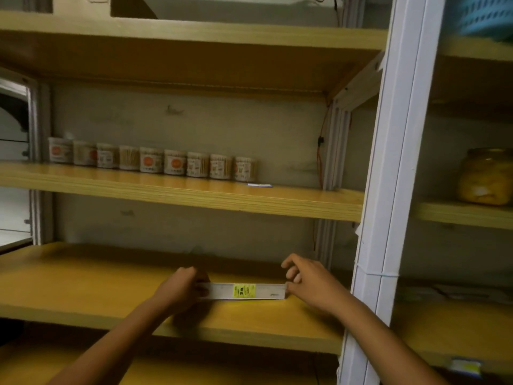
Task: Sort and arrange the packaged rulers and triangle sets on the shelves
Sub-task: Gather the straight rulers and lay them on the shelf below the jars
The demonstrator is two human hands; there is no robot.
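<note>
A packaged ruler (243, 291), long, pale and clear-wrapped with a yellow label at its middle, lies crosswise on the lower wooden shelf (83, 287). My left hand (180, 287) grips its left end with curled fingers. My right hand (308, 279) pinches its right end between thumb and fingers. The ruler sits flat or just above the board; I cannot tell which. A small flat blue-and-white packet (259, 185) lies on the middle shelf (194, 194).
Several small toothpick jars (151, 160) line the back of the middle shelf. A white upright post (388, 190) bounds the bay on the right. Beyond it stand a yellow jar (485, 176), a blue basket (483, 15) up high and blurred packets (455, 294).
</note>
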